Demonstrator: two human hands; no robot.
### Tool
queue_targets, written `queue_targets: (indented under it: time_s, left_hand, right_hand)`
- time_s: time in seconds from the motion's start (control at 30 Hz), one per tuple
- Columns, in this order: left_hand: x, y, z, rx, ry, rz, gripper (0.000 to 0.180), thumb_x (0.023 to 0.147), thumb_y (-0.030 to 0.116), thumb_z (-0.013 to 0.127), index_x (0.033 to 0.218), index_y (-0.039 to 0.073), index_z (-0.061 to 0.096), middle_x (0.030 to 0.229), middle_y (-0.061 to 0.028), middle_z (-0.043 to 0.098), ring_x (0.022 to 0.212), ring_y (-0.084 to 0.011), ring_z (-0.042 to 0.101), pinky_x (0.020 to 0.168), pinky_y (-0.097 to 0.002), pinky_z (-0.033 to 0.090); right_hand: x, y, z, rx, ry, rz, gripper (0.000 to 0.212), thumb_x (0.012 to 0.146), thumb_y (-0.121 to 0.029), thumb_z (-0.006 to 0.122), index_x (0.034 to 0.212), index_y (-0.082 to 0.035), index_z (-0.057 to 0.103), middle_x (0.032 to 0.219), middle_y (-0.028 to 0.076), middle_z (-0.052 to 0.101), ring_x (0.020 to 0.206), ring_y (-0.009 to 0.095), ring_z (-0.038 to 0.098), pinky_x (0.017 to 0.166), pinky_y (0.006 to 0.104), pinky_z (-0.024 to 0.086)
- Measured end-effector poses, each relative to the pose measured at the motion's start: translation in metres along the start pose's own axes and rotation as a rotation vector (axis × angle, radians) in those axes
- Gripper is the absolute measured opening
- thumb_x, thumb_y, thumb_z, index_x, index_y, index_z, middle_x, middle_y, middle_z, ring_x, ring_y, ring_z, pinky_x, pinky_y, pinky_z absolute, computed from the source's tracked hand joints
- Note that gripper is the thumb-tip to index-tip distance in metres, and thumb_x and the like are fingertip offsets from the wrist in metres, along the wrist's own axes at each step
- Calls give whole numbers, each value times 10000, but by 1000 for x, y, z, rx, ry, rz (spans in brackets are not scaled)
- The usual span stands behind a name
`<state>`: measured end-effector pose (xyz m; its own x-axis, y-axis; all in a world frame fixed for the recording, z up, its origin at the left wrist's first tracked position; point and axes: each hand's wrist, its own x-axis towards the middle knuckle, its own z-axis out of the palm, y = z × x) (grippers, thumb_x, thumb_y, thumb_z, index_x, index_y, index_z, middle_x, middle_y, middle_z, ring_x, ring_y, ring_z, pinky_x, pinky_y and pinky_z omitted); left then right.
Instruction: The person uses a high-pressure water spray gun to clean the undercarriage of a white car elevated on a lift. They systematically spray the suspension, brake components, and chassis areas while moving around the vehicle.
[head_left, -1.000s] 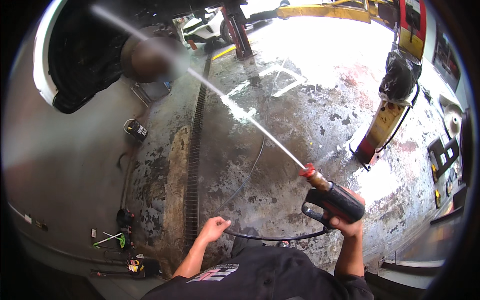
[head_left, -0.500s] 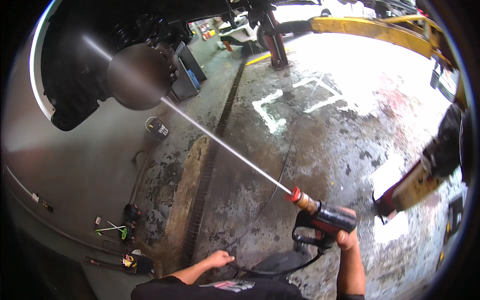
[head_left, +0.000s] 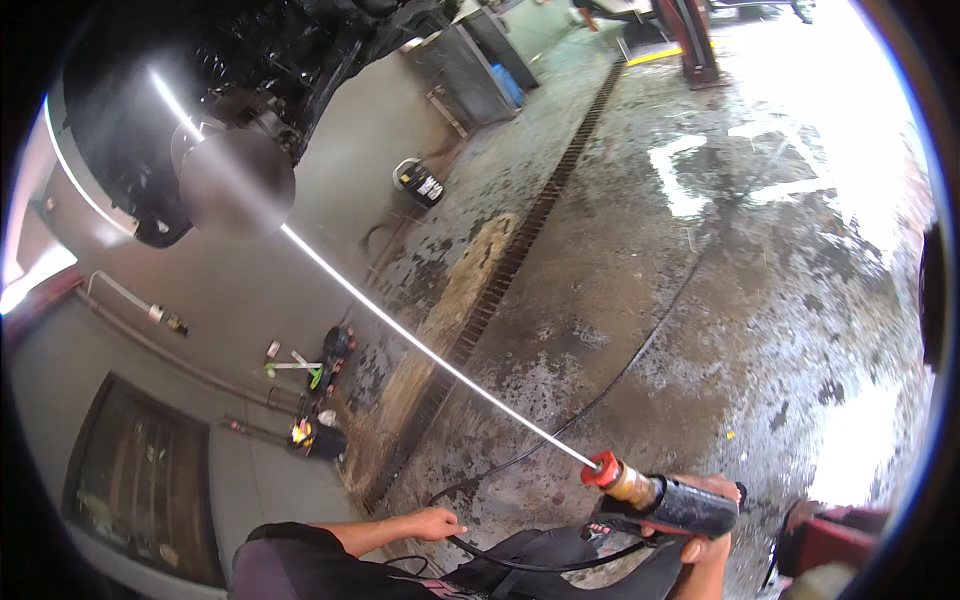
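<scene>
So the right hand [head_left: 708,548] is down around 4 to 5 o'clock, fingers clamped round the grip of a black spray gun [head_left: 692,505]. The gun has a brassy collar [head_left: 634,488] and a red nozzle [head_left: 600,469], aimed off toward 10 o'clock. A thin white jet [head_left: 430,352] shoots out of it in a straight line up to a round brownish part [head_left: 237,185] at 10 o'clock, under the dark raised vehicle [head_left: 335,40]. That part's too blurry to tell any detail.

Left hand [head_left: 435,523] is low at 6 o'clock, fingers curled shut on the black hose [head_left: 560,567]. One stretch sags across to the gun, and the other loops out past the hand and runs over the floor [head_left: 640,420] toward 1 or 2 o'clock.

Rest of the shop: a drain grate [head_left: 535,225] cuts across the wet, patchy floor from 1 down to 7 o'clock. There's a black bucket [head_left: 420,184] by the wall at 11, a dark-framed panel [head_left: 143,480] at 8, and a dark red post [head_left: 690,45] up at 1.
</scene>
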<state>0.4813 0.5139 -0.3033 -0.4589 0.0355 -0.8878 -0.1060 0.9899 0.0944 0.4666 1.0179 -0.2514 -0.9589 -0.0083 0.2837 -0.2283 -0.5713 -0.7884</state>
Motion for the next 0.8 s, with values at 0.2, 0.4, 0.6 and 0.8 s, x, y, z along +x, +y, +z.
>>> queue_targets:
  time_s: [0.2,0.4,0.6,0.8]
  left_hand:
    - [60,177,42,-256,-124,-43,579,985,593,538,956,38,701,841,-129,685,833,-226,653,730,-390,494]
    - [80,330,55,-271,-225,8,537,981,576,570,1065,58,685,920,-94,688,872,-204,639,782,-356,491]
    - [99,409,27,-317,-145,-14,492,981,524,601,1111,58,692,1037,-109,719,982,-221,667,869,-356,498]
    - [135,481,0,-355,2,36,484,983,488,609,1134,37,700,1120,-139,723,1084,-266,675,937,-371,499]
  right_hand:
    - [-8,36,-209,-298,-24,-74,867,777,-581,783,1261,119,617,1084,223,731,957,345,735,873,396,559]
    - [-3,13,-343,-255,-63,135,852,750,-547,818,1249,114,618,1089,217,721,959,330,719,866,400,553]
    - [28,-8,-400,-222,-120,159,840,723,-513,852,1238,109,619,1095,210,710,961,314,703,858,404,547]
    - [93,-17,-466,-267,-284,213,925,673,-567,870,1245,113,614,1123,227,690,994,339,685,887,437,530]
